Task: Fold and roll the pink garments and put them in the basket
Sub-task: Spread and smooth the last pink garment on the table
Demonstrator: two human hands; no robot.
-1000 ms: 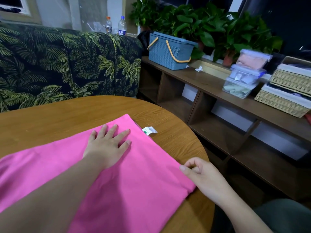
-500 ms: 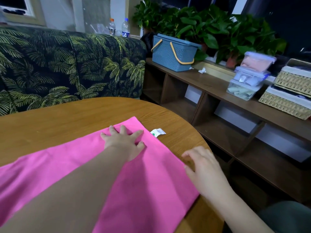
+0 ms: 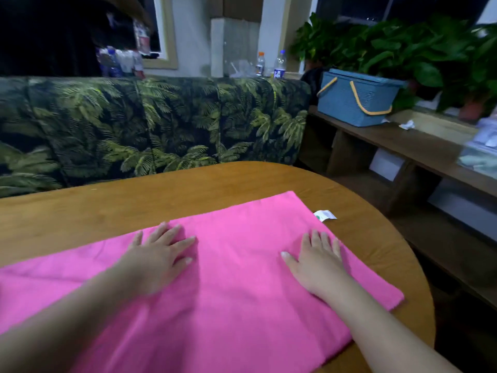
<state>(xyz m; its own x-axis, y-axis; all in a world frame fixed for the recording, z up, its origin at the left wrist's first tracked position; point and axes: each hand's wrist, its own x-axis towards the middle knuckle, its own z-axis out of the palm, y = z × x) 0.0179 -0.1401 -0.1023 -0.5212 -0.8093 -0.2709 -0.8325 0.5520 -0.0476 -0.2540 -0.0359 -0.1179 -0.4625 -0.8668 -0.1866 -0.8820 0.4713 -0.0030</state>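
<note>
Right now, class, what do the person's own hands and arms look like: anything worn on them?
Both the left hand and right hand are bare, with no gloves, rings or watch visible. The forearms are uncovered too; no sleeve shows in view. Fingernails look short and unpainted.

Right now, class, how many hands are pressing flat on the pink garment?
2: the left hand lies near the pink garment middle, the right hand toward its right edge.

One pink garment (image 3: 236, 278) flat on the bench (image 3: 188, 189). Two hands on it: left hand (image 3: 156, 262), right hand (image 3: 320, 265). One white label (image 3: 325, 215) just beside the garment's far edge. One blue basket (image 3: 357, 99) on the shelf (image 3: 419, 146). Two clear bottles (image 3: 260, 64) behind the sofa (image 3: 150, 125).
</note>
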